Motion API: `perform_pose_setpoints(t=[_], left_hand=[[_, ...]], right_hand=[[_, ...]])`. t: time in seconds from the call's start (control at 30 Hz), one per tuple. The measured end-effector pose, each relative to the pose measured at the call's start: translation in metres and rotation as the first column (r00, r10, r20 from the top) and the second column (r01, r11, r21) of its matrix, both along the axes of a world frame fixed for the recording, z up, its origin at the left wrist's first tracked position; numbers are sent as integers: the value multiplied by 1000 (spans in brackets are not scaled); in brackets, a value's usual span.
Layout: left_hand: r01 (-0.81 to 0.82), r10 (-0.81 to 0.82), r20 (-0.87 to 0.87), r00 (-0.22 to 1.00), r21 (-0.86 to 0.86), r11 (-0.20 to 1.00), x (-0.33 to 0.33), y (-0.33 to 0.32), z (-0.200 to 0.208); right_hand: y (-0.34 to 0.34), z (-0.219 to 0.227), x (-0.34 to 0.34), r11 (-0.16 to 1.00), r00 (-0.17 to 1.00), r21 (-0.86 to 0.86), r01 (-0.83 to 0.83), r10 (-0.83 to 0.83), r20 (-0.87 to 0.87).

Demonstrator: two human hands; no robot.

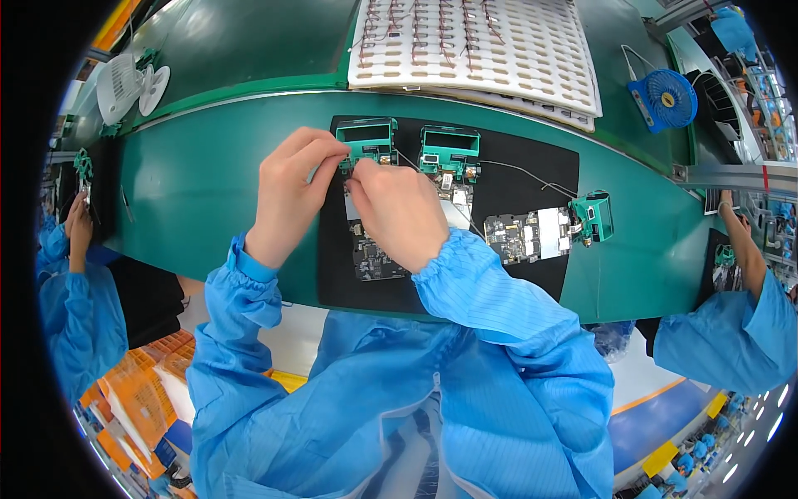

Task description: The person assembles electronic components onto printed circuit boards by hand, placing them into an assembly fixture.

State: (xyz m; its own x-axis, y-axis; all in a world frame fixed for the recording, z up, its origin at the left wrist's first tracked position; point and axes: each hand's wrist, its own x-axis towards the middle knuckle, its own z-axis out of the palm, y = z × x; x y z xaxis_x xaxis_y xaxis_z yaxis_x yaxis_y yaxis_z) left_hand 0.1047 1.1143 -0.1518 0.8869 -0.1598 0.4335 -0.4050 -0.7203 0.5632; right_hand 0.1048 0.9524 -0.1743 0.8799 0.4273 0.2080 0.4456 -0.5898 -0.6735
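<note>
My left hand is at the left edge of a green plastic frame, its thumb and forefinger pinched together. My right hand bends over the lower part of that frame, fingers closed; whatever is between the fingertips of either hand is too small or hidden. Below the frame, partly under my right hand, lies a dark circuit board. Just to the right is a second green frame with its board. A third board lies sideways, joined to a green frame at its right end.
A black mat lies under the boards on the green table. White foam trays holding small wired parts stand at the back. A blue fan is at back right, a white fan at back left. Co-workers' arms show at both sides.
</note>
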Motion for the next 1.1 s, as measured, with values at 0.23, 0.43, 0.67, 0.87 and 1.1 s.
perform_pose_setpoints(t=[0.23, 0.43, 0.67, 0.87, 1.1], left_hand=[[28, -27, -19, 999, 41, 999, -6, 2, -2], [70, -72, 112, 991, 23, 997, -9, 0, -23], [-86, 59, 148, 987, 187, 979, -20, 6, -26], [-52, 39, 103, 994, 127, 990, -17, 3, -32], [-37, 35, -76, 997, -25, 999, -16, -1, -34]], right_hand=[[-3, 3, -2, 1000, 998, 9, -14, 15, -68], [-9, 5, -9, 1000, 995, 28, 13, -10, -104], [-123, 52, -46, 944, 927, 191, 270, -309, 213], [-265, 4, -43, 772, 781, -129, 623, -604, 158], [-263, 21, -7, 920, 910, 162, 357, -304, -281]])
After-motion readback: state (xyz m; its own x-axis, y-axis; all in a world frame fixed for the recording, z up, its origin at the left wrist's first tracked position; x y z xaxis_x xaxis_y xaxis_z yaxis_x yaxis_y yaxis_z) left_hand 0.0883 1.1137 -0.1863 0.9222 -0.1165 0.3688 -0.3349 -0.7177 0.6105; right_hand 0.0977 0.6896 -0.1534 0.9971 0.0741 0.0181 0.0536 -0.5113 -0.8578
